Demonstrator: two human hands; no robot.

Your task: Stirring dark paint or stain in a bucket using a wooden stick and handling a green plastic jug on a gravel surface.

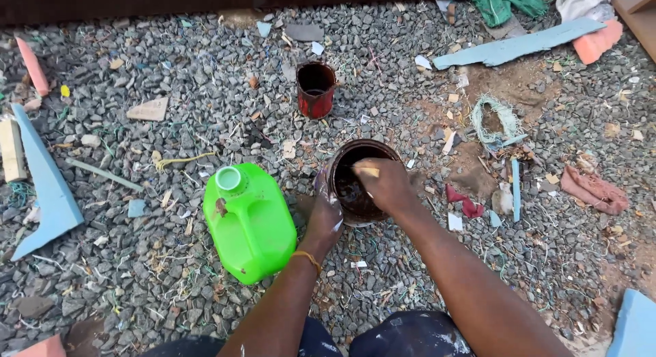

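Two hands at work over a dark round tin [355, 193] set on the gravel [205, 90], approx. centre of view. Left hand [326, 217] is wrapped around the tin's left side, fingers closed against the wall, steadying it; an orange band sits on that wrist. Right hand [388, 185] is over the tin's right rim, fingers closed on a pale wooden stick [367, 171] whose end pokes out toward the left, above the dark brown liquid inside. Hands are close together, w/ the tin between them.

Just left of the tin, touching or nearly touching the left hand, lies a bright green plastic jug [249, 220], its open neck facing up, no cap on it. Further back, well apart from the hands, stands a smaller red can [316, 90], open, dark inside.

Gravel is littered w/ scraps: a light blue board [519, 46] at upper right, a blue wedge-shaped piece [44, 186] at far left, a reddish rag [594, 191] at right, a loop of pale cord [495, 118] on a bare dirt patch. Person's dark, paint-flecked trousers show at the bottom edge.
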